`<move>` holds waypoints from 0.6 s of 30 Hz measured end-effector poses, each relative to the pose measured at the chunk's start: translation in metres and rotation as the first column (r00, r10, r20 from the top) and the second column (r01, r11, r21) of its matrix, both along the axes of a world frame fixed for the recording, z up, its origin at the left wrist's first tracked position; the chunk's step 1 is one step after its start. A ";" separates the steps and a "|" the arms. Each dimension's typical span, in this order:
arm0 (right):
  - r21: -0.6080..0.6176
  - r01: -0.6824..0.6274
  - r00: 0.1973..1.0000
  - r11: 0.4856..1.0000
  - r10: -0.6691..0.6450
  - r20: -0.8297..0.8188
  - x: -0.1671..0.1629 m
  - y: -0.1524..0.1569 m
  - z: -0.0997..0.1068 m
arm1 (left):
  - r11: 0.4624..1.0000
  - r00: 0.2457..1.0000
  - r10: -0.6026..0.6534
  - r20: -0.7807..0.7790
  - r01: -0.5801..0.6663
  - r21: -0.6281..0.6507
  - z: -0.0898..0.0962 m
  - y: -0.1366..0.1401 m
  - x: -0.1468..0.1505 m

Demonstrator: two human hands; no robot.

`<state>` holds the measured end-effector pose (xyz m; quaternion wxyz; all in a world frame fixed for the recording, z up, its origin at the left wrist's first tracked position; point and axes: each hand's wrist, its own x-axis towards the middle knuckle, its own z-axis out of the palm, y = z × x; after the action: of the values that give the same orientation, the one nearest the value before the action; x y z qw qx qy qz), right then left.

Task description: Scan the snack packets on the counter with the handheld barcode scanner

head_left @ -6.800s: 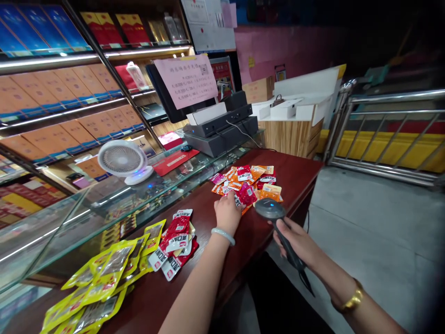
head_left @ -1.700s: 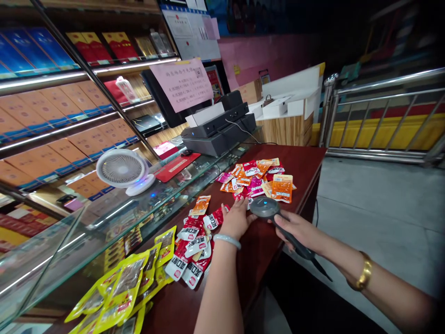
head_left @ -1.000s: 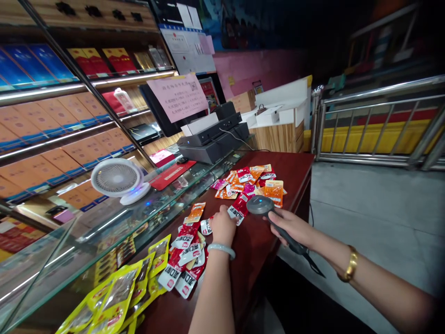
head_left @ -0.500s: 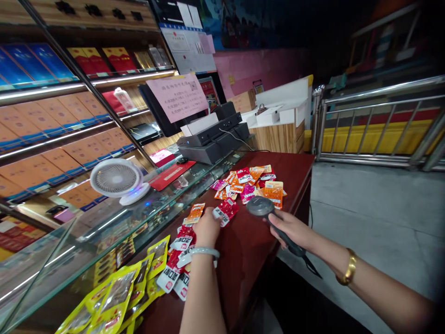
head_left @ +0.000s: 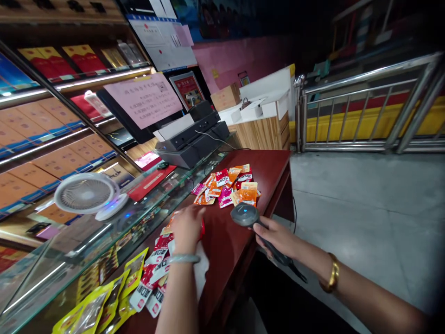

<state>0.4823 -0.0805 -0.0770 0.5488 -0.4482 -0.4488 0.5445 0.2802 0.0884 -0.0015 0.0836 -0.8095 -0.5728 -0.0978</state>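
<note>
My left hand [head_left: 187, 227], with a pale bangle at the wrist, is closed on a red snack packet [head_left: 202, 228]; only a red edge shows beside it and the fingertips are blurred. Under and beside this hand lies a pile of red-and-white snack packets [head_left: 153, 276], with an orange one partly covered. A pale sheet-like piece [head_left: 202, 273] shows by the wrist. My right hand [head_left: 274, 239] grips a dark handheld barcode scanner [head_left: 245, 215], its head over the counter edge. Beyond it lies a heap of orange, red and pink packets [head_left: 225, 185].
Yellow snack pouches [head_left: 93, 308] lie at the near left of the dark red counter [head_left: 225, 246]. A glass display case [head_left: 79, 250] adjoins it, bearing a white fan [head_left: 86, 192]. Farther back stands a black machine [head_left: 191, 144]. A metal railing [head_left: 351, 116] is at the right.
The view has swung right, so things sit farther left. My left hand has drawn the red packet slightly nearer and now covers most of it. My right hand still holds the scanner.
</note>
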 end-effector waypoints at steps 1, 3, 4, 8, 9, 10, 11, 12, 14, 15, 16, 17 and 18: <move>-0.007 0.020 1.000 1.000 -0.020 0.002 0.004 -0.002 -0.002 | 0.994 0.995 -0.101 0.009 0.101 -0.042 -0.007 -0.005 0.027; -0.025 0.060 0.998 0.998 -0.060 0.005 0.013 -0.007 -0.006 | 0.982 0.984 -0.179 0.000 0.179 -0.055 -0.021 -0.016 0.077; -0.034 0.076 0.997 0.997 -0.075 0.006 0.018 -0.009 -0.008 | 0.981 0.982 -0.186 -0.028 0.184 -0.062 -0.027 -0.020 0.097; -0.046 0.124 0.992 0.991 -0.124 0.013 0.037 -0.020 -0.015 | 0.991 0.991 -0.130 -0.030 0.130 -0.022 -0.042 -0.031 0.141; -0.045 0.136 0.991 0.990 -0.136 0.012 0.042 -0.021 -0.015 | 0.992 0.992 -0.123 -0.018 0.122 -0.037 -0.043 -0.031 0.144; -0.042 0.147 0.989 0.988 -0.146 0.012 0.046 -0.022 -0.014 | 0.990 0.993 -0.121 -0.002 0.121 -0.067 -0.043 -0.031 0.143; -0.040 0.158 0.987 0.987 -0.157 0.015 0.050 -0.022 -0.013 | 0.987 0.992 -0.122 0.020 0.124 -0.104 -0.042 -0.031 0.141; -0.038 0.170 0.985 0.985 -0.170 0.018 0.054 -0.022 -0.011 | 0.981 0.991 -0.125 0.044 0.130 -0.142 -0.040 -0.031 0.136; -0.030 0.196 0.980 0.980 -0.196 0.017 0.058 -0.018 -0.007 | 0.970 0.988 -0.122 0.093 0.138 -0.199 -0.038 -0.030 0.125; -0.024 0.203 0.979 0.979 -0.202 0.010 0.060 -0.015 -0.005 | 0.967 0.987 -0.116 0.111 0.138 -0.215 -0.037 -0.031 0.119; -0.018 0.202 0.979 0.979 -0.202 -0.001 0.060 -0.012 -0.003 | 0.965 0.987 -0.108 0.123 0.133 -0.226 -0.037 -0.032 0.113; -0.012 0.193 0.981 0.981 -0.193 -0.014 0.060 -0.009 -0.001 | 0.964 0.987 -0.098 0.128 0.126 -0.233 -0.037 -0.033 0.107; -0.010 0.175 0.984 0.985 -0.175 -0.027 0.059 -0.007 0.001 | 0.965 0.987 -0.090 0.131 0.119 -0.235 -0.038 -0.034 0.103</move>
<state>0.5412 -0.0872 -0.0760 0.5990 -0.4803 -0.3979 0.5021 0.3827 0.0544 -0.0391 -0.0553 -0.8355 -0.5409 -0.0795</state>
